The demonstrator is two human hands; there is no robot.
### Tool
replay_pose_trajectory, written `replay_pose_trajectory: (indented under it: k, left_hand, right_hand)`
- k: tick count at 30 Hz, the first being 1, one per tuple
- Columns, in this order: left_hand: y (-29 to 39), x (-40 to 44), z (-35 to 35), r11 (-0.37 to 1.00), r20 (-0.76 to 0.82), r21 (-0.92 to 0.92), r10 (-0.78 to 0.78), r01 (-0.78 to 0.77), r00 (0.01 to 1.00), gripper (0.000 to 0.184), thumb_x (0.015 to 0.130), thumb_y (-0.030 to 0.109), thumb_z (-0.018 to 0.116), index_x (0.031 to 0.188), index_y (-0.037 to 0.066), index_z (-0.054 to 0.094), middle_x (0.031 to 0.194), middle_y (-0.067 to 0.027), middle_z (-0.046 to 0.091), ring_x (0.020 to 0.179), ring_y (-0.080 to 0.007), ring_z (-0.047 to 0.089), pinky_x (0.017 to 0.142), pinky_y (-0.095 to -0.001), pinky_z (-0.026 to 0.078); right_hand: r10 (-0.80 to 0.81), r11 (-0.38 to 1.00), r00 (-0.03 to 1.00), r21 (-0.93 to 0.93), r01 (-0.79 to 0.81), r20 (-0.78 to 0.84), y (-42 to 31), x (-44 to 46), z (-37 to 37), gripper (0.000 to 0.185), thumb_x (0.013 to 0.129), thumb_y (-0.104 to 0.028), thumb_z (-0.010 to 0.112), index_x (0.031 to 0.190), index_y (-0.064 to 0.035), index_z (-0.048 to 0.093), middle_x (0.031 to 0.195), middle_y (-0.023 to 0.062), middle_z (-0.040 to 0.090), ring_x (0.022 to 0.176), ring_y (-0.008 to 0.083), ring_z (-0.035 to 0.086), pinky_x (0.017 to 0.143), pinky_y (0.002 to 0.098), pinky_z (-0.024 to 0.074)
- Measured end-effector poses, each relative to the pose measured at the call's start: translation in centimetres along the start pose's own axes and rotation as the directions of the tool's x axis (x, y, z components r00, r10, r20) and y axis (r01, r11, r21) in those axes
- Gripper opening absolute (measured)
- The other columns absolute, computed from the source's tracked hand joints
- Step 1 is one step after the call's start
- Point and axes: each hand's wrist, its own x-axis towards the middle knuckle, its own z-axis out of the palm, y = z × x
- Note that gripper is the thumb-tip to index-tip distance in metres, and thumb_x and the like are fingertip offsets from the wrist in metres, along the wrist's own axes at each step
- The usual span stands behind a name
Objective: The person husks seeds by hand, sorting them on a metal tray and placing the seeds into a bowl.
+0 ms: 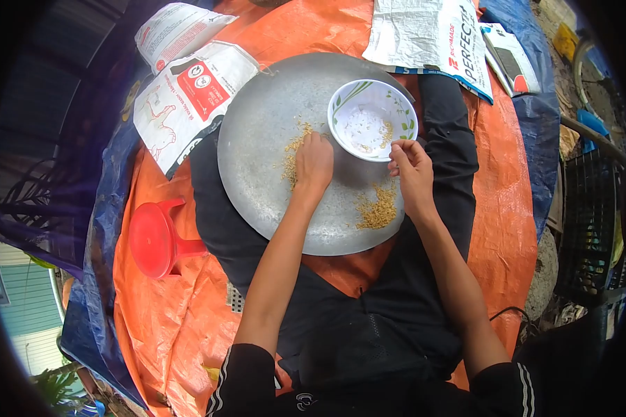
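Note:
A wide round grey metal tray (257, 160) lies across the person's legs. On its right part stands a white bowl (358, 118) with green leaf patterns and some grains inside. My left hand (314, 161), its fingers curled down, touches a patch of yellow-brown grains (290, 163) near the tray's middle; what its fingers hold is hidden. My right hand (412, 167) is pinched at the bowl's lower right rim, and anything between its fingertips is too small to tell. A second grain pile (378, 208) lies at the tray's lower right.
A red plastic stool (153, 240) stands left of the tray on an orange tarp (153, 333). Printed sacks (188, 97) lie at the upper left, and more sacks (428, 35) at the upper right. A black crate (590, 215) is at the far right.

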Motion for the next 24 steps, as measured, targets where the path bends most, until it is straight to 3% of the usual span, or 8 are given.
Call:
replay_pose_trajectory:
  k: [5, 7, 8, 10, 11, 14, 17, 24]
  left_hand:
    - [-0.7, -1.2, -0.7, 0.994, -0.133, -0.108, -0.03, 0.016, 0.991, 0.006, 0.086, -0.001, 0.062, 0.091, -0.004, 0.062, 0.088, -0.0168, 0.062, 0.086, -0.0361, 0.063, 0.076, -0.0444, 0.053]
    - [-1.1, -2.6, -3.3, 0.862, -0.029, -0.495, -0.145, 0.112, 0.989, 0.006, 0.09, 0.0, 0.063, 0.094, -0.003, 0.061, 0.086, -0.0128, 0.064, 0.077, -0.025, 0.064, 0.071, -0.0355, 0.052]
    - [-1.0, -3.5, -4.6, 0.864, -0.025, -0.49, -0.149, 0.118, 0.988, 0.006, 0.09, 0.0, 0.063, 0.094, -0.003, 0.061, 0.086, -0.0128, 0.064, 0.077, -0.025, 0.064, 0.071, -0.0355, 0.052]
    - [-0.7, -5.7, -6.7, 0.427, 0.251, -0.823, -0.317, 0.373, 0.915, 0.009, 0.091, 0.003, 0.067, 0.095, -0.003, 0.062, 0.087, -0.0088, 0.067, 0.078, -0.0171, 0.065, 0.074, -0.0295, 0.052]
    - [-0.3, -6.7, -7.5, 0.429, 0.247, -0.823, -0.32, 0.373, 0.914, 0.009, 0.091, 0.003, 0.067, 0.095, -0.003, 0.062, 0.087, -0.0088, 0.067, 0.078, -0.0171, 0.065, 0.074, -0.0295, 0.052]
    - [1.1, -8.9, -9.0, 0.108, 0.191, -0.963, -0.374, 0.247, 0.907, 0.007, 0.091, 0.0, 0.07, 0.095, -0.001, 0.064, 0.089, -0.003, 0.067, 0.079, -0.0064, 0.061, 0.073, -0.0214, 0.05]
    - [1.9, -10.0, -9.9, 0.049, 0.199, -0.972, -0.363, 0.232, 0.91, 0.009, 0.09, -0.004, 0.07, 0.098, -0.002, 0.065, 0.09, -0.0046, 0.067, 0.08, -0.0071, 0.061, 0.071, -0.0202, 0.048]
    - [1.5, -10.4, -10.0, 0.045, 0.184, -0.977, -0.334, 0.21, 0.925, 0.014, 0.087, -0.008, 0.07, 0.099, -0.001, 0.071, 0.095, -0.0047, 0.07, 0.084, -0.0085, 0.062, 0.076, -0.0217, 0.05]
  right_hand:
    - [0.003, 0.999, 1.0, -0.046, -0.003, 0.003, 0.0, -0.3, 0.2, 0.015, 0.099, -0.014, 0.061, 0.103, 0.0005, 0.062, 0.086, 0.0002, 0.062, 0.072, 0.006, 0.055, 0.064, 0.0224, 0.0454]
    - [-0.05, 0.996, 0.998, -0.079, 0.052, 0.03, 0.0, -0.5, 0.5, 0.015, 0.099, -0.013, 0.061, 0.102, 0.001, 0.062, 0.083, -0.0005, 0.062, 0.07, 0.0049, 0.054, 0.063, 0.0218, 0.0441]
    - [-0.044, 0.996, 0.998, -0.076, 0.047, 0.034, 0.0, -0.7, 0.8, 0.015, 0.099, -0.013, 0.061, 0.102, 0.001, 0.062, 0.083, -0.0005, 0.062, 0.07, 0.0049, 0.054, 0.063, 0.0218, 0.0441]
    - [-0.072, 0.985, 0.993, -0.148, 0.085, 0.089, -0.1, -0.9, 1.3, 0.013, 0.097, -0.012, 0.062, 0.1, 0.0007, 0.062, 0.08, -0.001, 0.061, 0.069, 0.0045, 0.054, 0.062, 0.0222, 0.0439]
    - [-0.074, 0.985, 0.993, -0.146, 0.087, 0.093, -0.1, -1.1, 1.6, 0.013, 0.097, -0.012, 0.062, 0.1, 0.0007, 0.062, 0.08, -0.001, 0.061, 0.069, 0.0045, 0.054, 0.062, 0.0222, 0.0439]
    - [-0.089, 0.952, 0.973, -0.269, 0.147, 0.215, 0.1, -1.9, 2.3, 0.01, 0.094, -0.008, 0.065, 0.099, 0.0002, 0.063, 0.077, 0.0011, 0.063, 0.068, 0.007, 0.057, 0.061, 0.0246, 0.0461]
    - [-0.196, 0.895, 0.909, -0.313, 0.319, 0.367, -0.3, -2.8, 3.1, 0.011, 0.092, -0.007, 0.066, 0.099, 0.0004, 0.064, 0.078, 0.0043, 0.065, 0.068, 0.0103, 0.06, 0.062, 0.0259, 0.0475]
    - [-0.138, 0.886, 0.823, -0.303, 0.352, 0.552, -0.4, -3.5, 3.4, 0.014, 0.089, -0.009, 0.069, 0.098, 0.0005, 0.064, 0.078, 0.0078, 0.067, 0.068, 0.0144, 0.062, 0.063, 0.0286, 0.0487]
